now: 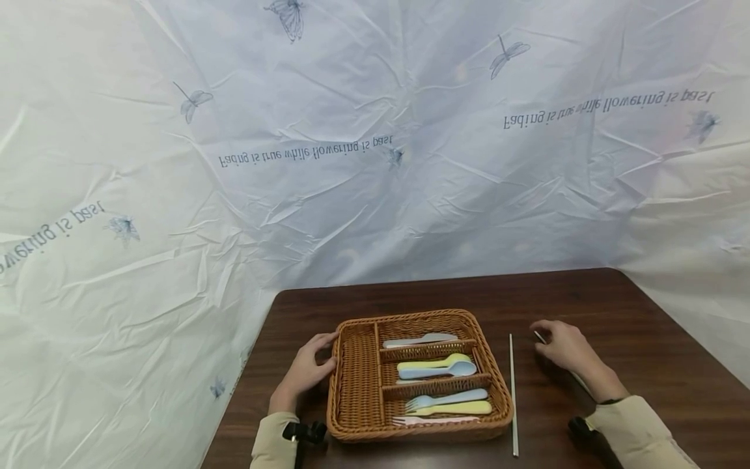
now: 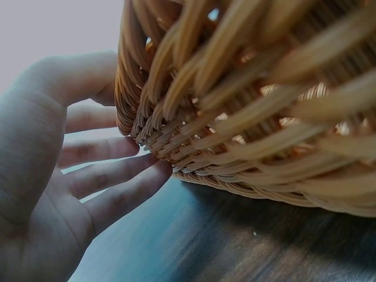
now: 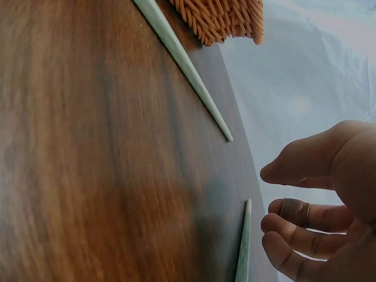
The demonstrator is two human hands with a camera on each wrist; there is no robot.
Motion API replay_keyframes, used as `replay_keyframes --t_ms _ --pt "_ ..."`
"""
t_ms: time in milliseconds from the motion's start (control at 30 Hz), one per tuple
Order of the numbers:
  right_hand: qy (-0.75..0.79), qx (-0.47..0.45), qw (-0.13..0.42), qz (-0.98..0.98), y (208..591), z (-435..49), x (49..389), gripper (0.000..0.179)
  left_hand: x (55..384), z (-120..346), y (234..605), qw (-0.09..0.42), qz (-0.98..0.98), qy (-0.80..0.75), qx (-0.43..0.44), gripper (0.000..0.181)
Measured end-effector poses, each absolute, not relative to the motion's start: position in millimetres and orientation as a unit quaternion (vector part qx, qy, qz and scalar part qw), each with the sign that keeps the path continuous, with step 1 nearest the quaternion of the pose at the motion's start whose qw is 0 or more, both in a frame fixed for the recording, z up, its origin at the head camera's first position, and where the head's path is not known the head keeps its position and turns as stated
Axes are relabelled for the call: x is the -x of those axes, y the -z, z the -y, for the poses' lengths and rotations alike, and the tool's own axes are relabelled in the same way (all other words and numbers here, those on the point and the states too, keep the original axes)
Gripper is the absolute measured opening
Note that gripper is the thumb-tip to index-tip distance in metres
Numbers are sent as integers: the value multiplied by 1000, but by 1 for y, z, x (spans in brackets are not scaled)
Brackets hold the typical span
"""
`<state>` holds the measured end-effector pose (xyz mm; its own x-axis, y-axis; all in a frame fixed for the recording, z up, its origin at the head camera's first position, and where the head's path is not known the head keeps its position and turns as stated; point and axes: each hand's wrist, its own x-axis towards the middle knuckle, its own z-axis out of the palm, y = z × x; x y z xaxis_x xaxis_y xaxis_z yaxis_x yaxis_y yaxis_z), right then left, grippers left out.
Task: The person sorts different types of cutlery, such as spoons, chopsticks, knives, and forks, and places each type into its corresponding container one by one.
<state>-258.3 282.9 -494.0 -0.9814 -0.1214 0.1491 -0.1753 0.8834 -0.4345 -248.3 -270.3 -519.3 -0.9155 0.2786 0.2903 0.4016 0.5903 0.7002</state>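
A brown wicker cutlery basket (image 1: pixel 354 384) stands on the table, its left long compartment bare. My left hand (image 1: pixel 307 368) touches the basket's left side with extended fingers; in the left wrist view, the fingertips (image 2: pixel 160 167) lie against the weave (image 2: pixel 235 138). My right hand (image 1: pixel 567 352) hovers over a pale chopstick (image 3: pixel 244 249), thumb and fingers apart, with nothing between them. That chopstick is partly hidden under the hand in the head view. Another chopstick (image 1: pixel 513 397) lies between the basket and my right hand.
Inside the basket, knives (image 1: pixel 422 340) lie in the far compartment, yellow and blue spoons (image 1: pixel 463 369) in the middle, and forks (image 1: pixel 448 398) in the near one. A dark wooden table (image 1: pixel 633 312) holds everything. White printed sheeting (image 1: pixel 410 215) surrounds its back and sides.
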Motion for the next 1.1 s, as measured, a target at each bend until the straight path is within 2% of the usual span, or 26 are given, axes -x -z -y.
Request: replay_keyframes --t_ms 567,933,1100 --pt "-202 -59 37 977 498 -293 256 46 247 270 518 76 884 418 195 53" --pt "-172 -55 42 983 501 -297 255 39 248 270 519 69 880 427 194 53" --pt "-161 -48 28 985 499 -296 255 40 248 270 519 74 887 411 194 53"
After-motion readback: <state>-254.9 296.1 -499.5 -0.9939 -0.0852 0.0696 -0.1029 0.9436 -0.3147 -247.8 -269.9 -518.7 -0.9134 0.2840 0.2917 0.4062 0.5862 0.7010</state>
